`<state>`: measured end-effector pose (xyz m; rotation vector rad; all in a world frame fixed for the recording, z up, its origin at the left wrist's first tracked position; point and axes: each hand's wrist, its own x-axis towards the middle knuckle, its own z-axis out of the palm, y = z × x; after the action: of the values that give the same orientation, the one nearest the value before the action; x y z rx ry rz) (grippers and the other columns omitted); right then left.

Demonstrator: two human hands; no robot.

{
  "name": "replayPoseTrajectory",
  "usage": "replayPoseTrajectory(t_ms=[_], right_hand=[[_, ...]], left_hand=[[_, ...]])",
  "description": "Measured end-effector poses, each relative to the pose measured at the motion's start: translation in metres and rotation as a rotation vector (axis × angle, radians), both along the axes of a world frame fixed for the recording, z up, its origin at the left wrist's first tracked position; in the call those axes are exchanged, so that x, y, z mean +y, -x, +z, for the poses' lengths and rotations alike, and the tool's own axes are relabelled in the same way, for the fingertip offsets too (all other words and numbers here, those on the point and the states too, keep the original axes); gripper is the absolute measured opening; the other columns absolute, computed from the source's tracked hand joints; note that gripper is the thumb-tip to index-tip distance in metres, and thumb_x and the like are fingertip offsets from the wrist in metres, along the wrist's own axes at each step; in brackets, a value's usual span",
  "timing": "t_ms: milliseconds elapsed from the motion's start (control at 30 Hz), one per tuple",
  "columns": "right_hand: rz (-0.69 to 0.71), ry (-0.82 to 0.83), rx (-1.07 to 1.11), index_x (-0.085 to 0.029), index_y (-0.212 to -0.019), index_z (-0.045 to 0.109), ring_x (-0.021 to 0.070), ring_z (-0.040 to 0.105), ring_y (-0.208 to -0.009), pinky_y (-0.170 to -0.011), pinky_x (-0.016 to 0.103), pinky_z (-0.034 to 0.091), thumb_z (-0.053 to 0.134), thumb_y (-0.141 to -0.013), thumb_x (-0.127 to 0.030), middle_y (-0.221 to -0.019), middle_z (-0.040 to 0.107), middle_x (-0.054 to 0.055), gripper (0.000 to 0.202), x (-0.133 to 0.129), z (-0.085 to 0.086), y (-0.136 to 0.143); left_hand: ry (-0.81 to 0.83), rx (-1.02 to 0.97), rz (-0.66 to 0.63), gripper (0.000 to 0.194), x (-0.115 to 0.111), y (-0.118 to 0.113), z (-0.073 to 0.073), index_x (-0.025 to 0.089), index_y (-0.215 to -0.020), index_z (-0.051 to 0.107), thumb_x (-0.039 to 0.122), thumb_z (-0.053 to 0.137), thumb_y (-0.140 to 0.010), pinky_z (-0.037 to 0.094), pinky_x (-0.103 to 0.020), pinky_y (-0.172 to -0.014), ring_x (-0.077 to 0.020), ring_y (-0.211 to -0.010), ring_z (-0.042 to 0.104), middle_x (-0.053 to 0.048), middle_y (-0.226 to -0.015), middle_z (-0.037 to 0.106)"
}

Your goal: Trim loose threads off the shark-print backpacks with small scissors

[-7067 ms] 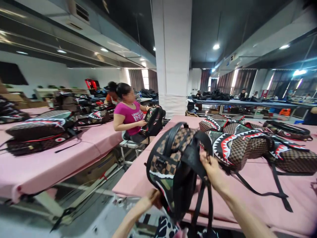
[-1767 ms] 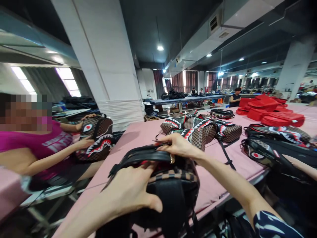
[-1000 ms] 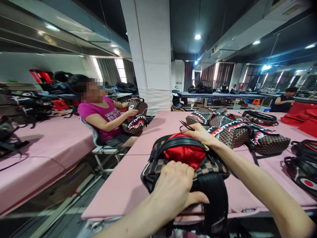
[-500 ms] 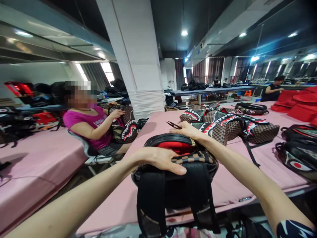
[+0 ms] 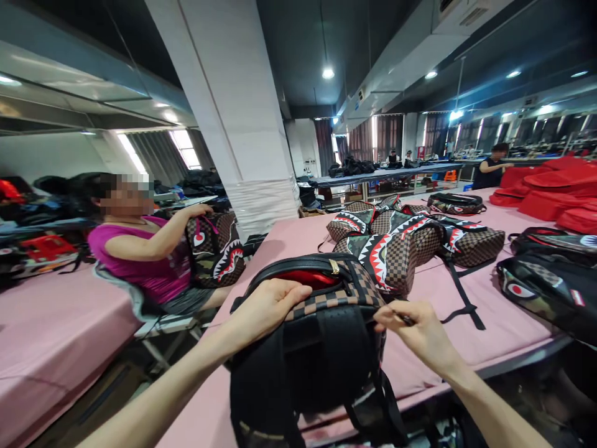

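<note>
"So, starting on the left: how's that left hand (image 5: 268,308) set?"

"Arm slanting up from the lower left, back of the hand uppermost, closed on the checkered trim (image 5: 326,300) of the backpack (image 5: 336,351), just beside the red lining (image 5: 308,278) showing in its open mouth."

"And the backpack itself?"

"Middle of things, at the near edge of the pink worktop (image 5: 289,239), straps facing us."

"Over to the right hand (image 5: 422,333)!"

"Coming up from the lower right, thumb and fingers nearly together at the bag's right corner. It's closed around a dark tool (image 5: 407,320), mostly hidden. Whether those fingertips pinch anything else, I can't tell."

"Further along?"

"Shark-mouth bags (image 5: 389,261) heaped on the worktop, then red bags (image 5: 545,180) at the far right."

"Now, what's moved since half a second ago? Left side first!"

"The red-and-white eye on the co-worker's bag (image 5: 217,252) has come into view. Next, our left thumb: it lay stretched across the trim, now it's drawn in close."

"And on the right?"

"Big shift! That hand was over the far side, two slim tool points poking out. Now it's back at the near corner, points out of sight."
</note>
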<state>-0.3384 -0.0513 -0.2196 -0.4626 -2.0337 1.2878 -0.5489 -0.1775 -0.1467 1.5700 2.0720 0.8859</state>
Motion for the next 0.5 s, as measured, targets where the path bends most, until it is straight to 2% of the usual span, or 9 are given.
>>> replayPoseTrajectory(t_ms=[133,200,267,333,400,433,500], right_hand=[[0.171,0.193,0.019,-0.017,-0.072,0.068,0.0152,0.058,-0.067,-0.060,0.023,0.045,0.063,-0.070,-0.033,-0.073,0.066,0.000,0.017,-0.028,-0.002,0.023],[0.197,0.199,0.092,-0.017,-0.082,0.067,0.0150,0.057,-0.070,-0.063,0.024,0.046,0.061,-0.072,-0.035,-0.078,0.065,0.001,0.022,-0.034,-0.006,0.036],[0.208,0.113,0.107,-0.015,-0.080,0.066,0.0141,0.055,-0.068,-0.063,0.024,0.044,0.058,-0.075,-0.036,-0.075,0.062,0.001,0.023,-0.031,-0.013,0.044],[0.181,0.031,0.096,-0.014,-0.070,0.062,0.0127,0.051,-0.064,-0.060,0.023,0.042,0.058,-0.074,-0.035,-0.068,0.058,0.000,0.021,-0.022,-0.018,0.047],[0.138,0.002,0.085,-0.014,-0.063,0.058,0.0115,0.049,-0.061,-0.057,0.022,0.040,0.058,-0.074,-0.035,-0.063,0.055,-0.001,0.023,-0.010,-0.020,0.047],[0.134,0.005,0.078,-0.014,-0.063,0.057,0.0111,0.047,-0.060,-0.055,0.022,0.039,0.058,-0.074,-0.035,-0.062,0.053,-0.001,0.024,-0.005,-0.020,0.047],[0.174,0.035,0.043,-0.014,-0.064,0.058,0.0108,0.046,-0.058,-0.053,0.022,0.038,0.060,-0.072,-0.037,-0.061,0.052,-0.002,0.025,0.001,-0.020,0.047]], left_hand=[[0.033,0.000,-0.007,0.047,0.006,0.002,-0.002,0.019,-0.048,0.038,0.056,0.036,-0.077,0.023,-0.021,-0.041,-0.0081,-0.041,0.027,0.005,-0.043,0.035],[-0.017,0.092,0.029,0.046,0.001,0.000,0.000,0.018,-0.048,0.046,0.052,0.036,-0.079,0.031,-0.022,-0.044,-0.0103,-0.043,0.037,0.002,-0.046,0.046],[-0.141,0.223,0.054,0.039,-0.014,-0.007,0.004,0.017,-0.063,0.060,0.046,0.039,-0.080,0.043,-0.024,-0.060,-0.0150,-0.060,0.054,-0.002,-0.065,0.063],[-0.330,0.333,0.096,0.032,-0.040,-0.014,0.007,0.021,-0.090,0.066,0.042,0.044,-0.080,0.044,-0.027,-0.080,-0.0188,-0.086,0.060,-0.004,-0.093,0.068],[-0.482,0.354,0.269,0.033,-0.071,-0.018,0.004,0.023,-0.099,0.064,0.043,0.048,-0.079,0.044,-0.028,-0.085,-0.0195,-0.092,0.060,-0.004,-0.100,0.068],[-0.484,0.320,0.379,0.034,-0.085,-0.018,-0.001,0.021,-0.093,0.065,0.047,0.049,-0.078,0.046,-0.028,-0.080,-0.0200,-0.085,0.062,-0.004,-0.092,0.069],[-0.359,0.177,0.530,0.041,-0.107,-0.017,-0.016,0.018,-0.072,0.067,0.056,0.051,-0.074,0.049,-0.029,-0.065,-0.0205,-0.066,0.062,-0.005,-0.069,0.068]])
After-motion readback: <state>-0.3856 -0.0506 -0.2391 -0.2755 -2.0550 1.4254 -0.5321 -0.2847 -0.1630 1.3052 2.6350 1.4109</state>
